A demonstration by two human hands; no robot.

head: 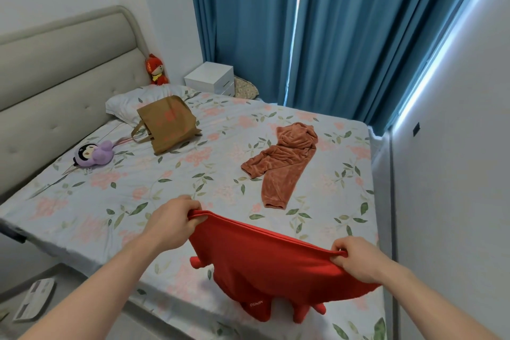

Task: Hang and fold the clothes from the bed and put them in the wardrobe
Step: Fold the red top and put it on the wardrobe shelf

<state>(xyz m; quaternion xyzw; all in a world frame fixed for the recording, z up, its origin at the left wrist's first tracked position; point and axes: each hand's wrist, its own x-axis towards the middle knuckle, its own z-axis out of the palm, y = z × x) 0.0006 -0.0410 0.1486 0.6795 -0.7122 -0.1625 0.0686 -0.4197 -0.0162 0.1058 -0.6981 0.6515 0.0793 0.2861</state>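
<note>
I've got the red top (276, 262) up in the air over the near edge of the bed (116, 201). My left hand (174, 222) pinches one end of its top edge, my right hand (356, 259) pinches the other end. The rest hangs down btwn my hands. It looks soft & light & floppy, so I think holding both ends keeps it flat. The pink fuzzy clothes (284, 163) lie further back, nr the bed's right edge

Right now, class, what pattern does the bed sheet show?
The bed sheet shows pink flowers and green leaves on pale ground, clearest in the head view.
</note>
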